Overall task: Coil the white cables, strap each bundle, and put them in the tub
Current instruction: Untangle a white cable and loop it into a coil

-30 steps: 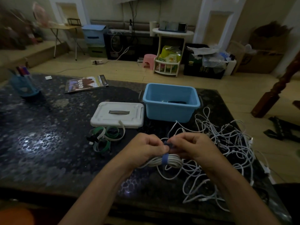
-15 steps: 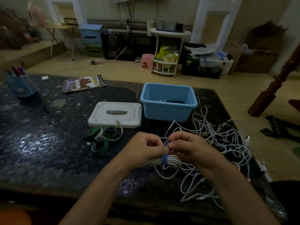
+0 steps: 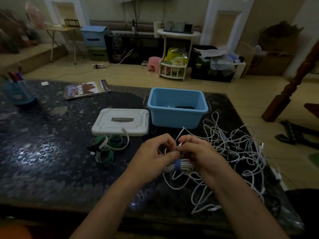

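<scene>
A coiled white cable bundle (image 3: 183, 167) hangs between my hands above the dark table, wrapped by a blue strap (image 3: 177, 164). My left hand (image 3: 155, 152) grips the bundle's left side, thumb against the strap. My right hand (image 3: 198, 150) pinches the strap's top end and a cable end beside it. A tangle of loose white cables (image 3: 238, 152) spreads to the right. The blue tub (image 3: 177, 116) stands just beyond my hands, with something dark on its bottom.
A white lid (image 3: 120, 124) lies left of the tub. Green and white straps (image 3: 108, 145) are heaped in front of it. A magazine (image 3: 86, 89) and a blue pen holder (image 3: 17, 94) sit far left. The table's right edge runs close to the cable tangle.
My fingers have worked on the strap's top end, and my left fingers have loosened slightly. The bundle stays in the same place between my hands.
</scene>
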### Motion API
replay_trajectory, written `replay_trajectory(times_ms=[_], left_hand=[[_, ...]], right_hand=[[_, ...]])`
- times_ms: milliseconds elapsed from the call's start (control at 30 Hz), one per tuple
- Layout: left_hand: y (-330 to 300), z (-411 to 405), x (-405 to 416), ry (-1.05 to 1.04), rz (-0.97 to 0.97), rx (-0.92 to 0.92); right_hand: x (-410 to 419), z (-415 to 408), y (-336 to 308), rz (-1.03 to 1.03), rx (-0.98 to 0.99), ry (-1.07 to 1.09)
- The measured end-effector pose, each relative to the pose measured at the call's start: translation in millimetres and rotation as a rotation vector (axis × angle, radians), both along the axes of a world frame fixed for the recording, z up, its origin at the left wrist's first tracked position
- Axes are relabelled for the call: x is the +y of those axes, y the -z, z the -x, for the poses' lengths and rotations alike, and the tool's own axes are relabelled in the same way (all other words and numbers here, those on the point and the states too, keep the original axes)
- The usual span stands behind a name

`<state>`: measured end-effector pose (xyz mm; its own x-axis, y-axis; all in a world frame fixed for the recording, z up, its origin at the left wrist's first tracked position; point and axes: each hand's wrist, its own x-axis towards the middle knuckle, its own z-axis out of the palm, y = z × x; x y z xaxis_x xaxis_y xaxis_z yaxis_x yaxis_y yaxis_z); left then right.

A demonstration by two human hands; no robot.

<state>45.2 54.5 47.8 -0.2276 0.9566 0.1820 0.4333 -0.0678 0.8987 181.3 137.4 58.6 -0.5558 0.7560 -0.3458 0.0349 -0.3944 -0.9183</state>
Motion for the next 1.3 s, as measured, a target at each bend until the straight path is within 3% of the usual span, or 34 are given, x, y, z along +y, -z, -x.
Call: replay_trajectory(times_ms=[333,700,967,1300], left_hand=[[2.9,1.5,3.7,-0.032,-0.008,-0.040],[-0.5,-3.6,-1.9,0.154,0.094,-0.151],[-7.0,-6.4,-9.3,0.218,0.125,-0.262],[-3.5,-11.5,-1.2,-0.101,0.030,-0.401]], right_hand=[[-0.1,1.8,-2.0,-0.040,-0.015,0.050],[2.1,6.8,4.0,-0.221,-0.082,0.099],[-3.8,8.2,10.5,-0.208,-0.049,0.189],[-3.0,14.2,6.7,-0.322,0.013,0.241]])
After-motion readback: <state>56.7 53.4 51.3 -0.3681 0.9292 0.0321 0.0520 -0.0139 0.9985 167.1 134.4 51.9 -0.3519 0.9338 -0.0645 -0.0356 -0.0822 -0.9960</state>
